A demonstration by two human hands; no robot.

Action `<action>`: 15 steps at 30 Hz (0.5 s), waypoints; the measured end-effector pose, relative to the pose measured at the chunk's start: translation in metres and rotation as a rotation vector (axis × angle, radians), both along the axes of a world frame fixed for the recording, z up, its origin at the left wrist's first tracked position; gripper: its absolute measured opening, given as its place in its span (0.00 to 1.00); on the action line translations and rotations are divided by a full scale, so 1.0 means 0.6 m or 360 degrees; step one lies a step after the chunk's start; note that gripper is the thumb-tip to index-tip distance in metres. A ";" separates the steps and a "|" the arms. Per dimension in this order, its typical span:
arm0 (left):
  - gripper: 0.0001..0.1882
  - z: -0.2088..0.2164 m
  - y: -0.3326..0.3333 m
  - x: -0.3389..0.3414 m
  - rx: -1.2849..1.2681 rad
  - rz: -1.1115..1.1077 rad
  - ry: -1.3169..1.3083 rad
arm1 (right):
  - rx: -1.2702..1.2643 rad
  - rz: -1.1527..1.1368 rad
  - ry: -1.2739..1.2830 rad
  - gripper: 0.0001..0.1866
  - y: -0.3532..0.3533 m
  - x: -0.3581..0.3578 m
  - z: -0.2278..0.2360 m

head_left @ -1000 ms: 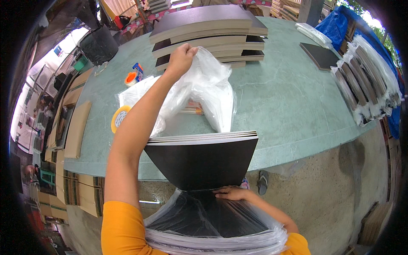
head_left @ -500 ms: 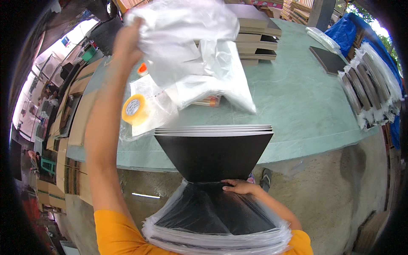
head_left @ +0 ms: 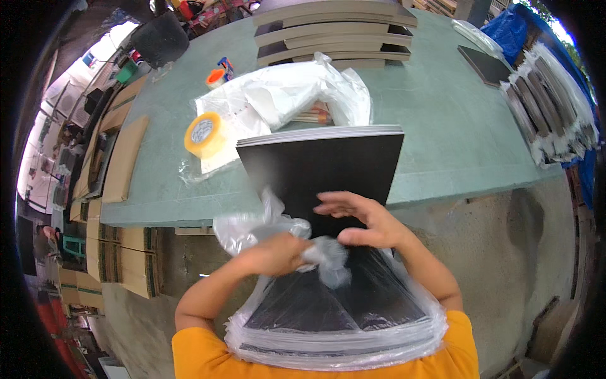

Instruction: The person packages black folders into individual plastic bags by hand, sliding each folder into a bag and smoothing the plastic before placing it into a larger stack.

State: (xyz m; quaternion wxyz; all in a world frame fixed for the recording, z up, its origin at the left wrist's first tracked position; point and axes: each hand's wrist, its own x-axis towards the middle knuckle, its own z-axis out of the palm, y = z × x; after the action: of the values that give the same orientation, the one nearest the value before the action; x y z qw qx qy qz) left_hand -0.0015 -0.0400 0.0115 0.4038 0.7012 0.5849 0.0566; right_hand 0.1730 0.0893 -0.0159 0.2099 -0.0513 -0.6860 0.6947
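Note:
My left hand (head_left: 278,254) is closed around a crumpled clear plastic bag (head_left: 243,230), part of which trails past the fingers toward the right. Just across from it, my right hand (head_left: 372,222) has its fingers apart and holds nothing, hovering over the black boards. These flat black boards (head_left: 322,161) with white edges stand in a stack at the table's near edge. Closer to my body, clear plastic wrap (head_left: 341,341) covers a black panel surface, bunched into ridges at its near end. Whether the wrapped part and the bare boards are one stack I cannot tell.
On the green table (head_left: 442,139) lie a tape roll (head_left: 203,134), white plastic bags (head_left: 284,101) and a smaller orange roll (head_left: 215,78). Grey-edged boards (head_left: 334,31) are stacked at the back. Plastic-wrapped panels (head_left: 546,104) stand at the right; cardboard (head_left: 126,164) lines the left.
My left hand has come down from over the table, bringing the plastic bag to the boards. My right hand has lifted off the wrapped panel and moved up.

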 end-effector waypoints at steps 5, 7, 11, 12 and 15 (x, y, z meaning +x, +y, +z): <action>0.11 0.044 0.061 -0.061 0.0224 0.0813 -0.0345 | -0.0409 0.0072 -0.0482 0.29 0.031 0.027 0.040; 0.11 -0.006 0.062 -0.099 0.0289 0.1080 -0.0666 | -0.1190 0.0082 0.0060 0.36 0.047 0.054 0.028; 0.12 -0.002 0.079 -0.096 0.0331 0.1009 -0.0769 | -0.1699 0.0495 0.0049 0.32 0.053 0.081 -0.015; 0.12 -0.002 0.081 -0.097 0.0319 0.0967 -0.0744 | -0.1465 0.0525 -0.0108 0.30 0.055 0.085 -0.014; 0.14 0.005 0.092 -0.096 0.0107 0.1201 -0.0823 | -0.1130 0.0428 -0.0351 0.21 0.048 0.083 0.001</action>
State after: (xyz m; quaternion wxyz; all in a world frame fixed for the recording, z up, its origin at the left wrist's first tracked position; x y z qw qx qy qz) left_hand -0.0588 0.0150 0.0146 0.4646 0.4146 0.6772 0.3920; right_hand 0.2227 0.1184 -0.0153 0.0112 -0.1047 -0.4221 0.9004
